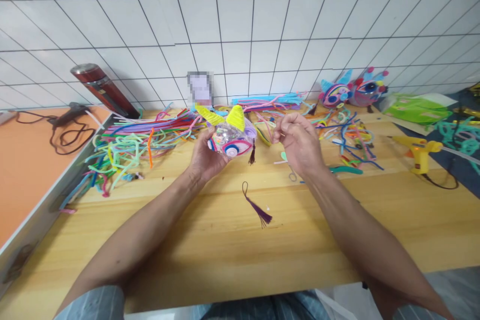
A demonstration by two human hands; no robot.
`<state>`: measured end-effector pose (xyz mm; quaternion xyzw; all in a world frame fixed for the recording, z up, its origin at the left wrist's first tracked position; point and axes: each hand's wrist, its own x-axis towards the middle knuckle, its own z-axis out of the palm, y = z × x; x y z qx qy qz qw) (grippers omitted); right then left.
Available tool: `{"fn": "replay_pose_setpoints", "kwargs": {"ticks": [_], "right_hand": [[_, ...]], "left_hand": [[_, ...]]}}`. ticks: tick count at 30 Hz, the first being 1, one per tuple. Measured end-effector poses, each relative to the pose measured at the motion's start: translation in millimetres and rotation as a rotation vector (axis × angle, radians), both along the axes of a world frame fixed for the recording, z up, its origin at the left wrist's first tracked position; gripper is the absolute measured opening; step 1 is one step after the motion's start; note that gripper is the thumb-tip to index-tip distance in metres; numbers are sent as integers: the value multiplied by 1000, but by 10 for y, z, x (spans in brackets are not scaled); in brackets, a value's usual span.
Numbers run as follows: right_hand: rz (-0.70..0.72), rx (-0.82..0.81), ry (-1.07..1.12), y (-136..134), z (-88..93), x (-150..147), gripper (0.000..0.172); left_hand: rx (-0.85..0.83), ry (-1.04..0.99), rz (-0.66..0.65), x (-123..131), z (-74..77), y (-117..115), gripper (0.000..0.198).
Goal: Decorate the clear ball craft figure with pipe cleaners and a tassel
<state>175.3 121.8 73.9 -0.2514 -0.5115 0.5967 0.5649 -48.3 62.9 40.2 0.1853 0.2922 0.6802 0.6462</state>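
Observation:
My left hand [210,159] is closed around the side of a clear plastic ball ornament [229,137]. Two yellow pipe-cleaner horns [236,118] rise from its top, and a pink, white and blue eye shape sits on its front. From its right side hangs a small dark tassel [252,152]. Apart from the ball, to its right, my right hand [299,142] is raised with thumb and fingertips pinched together; anything between them is too small to make out. A loose purple tassel [258,208] with a cord loop lies on the wooden table [202,245] below the ball.
Bundles of coloured pipe cleaners [123,145] cover the back left, with more pieces [352,140] at the right. A yellow glue gun [418,152] stands at right. Two decorated balls [335,95], a green packet [416,108], a red-brown flask [107,92] and teal-handled pliers [347,170] are around.

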Motion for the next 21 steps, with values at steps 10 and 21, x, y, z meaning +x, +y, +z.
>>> {"fn": "replay_pose_setpoints", "kwargs": {"ticks": [10,21], "right_hand": [[-15,11,4,-27,20,-23,12],[-19,22,2,-19,-26,-32,12]], "left_hand": [[-8,9,2,-7,0,-8,40],[-13,-31,8,0,22,-3,41]]}}
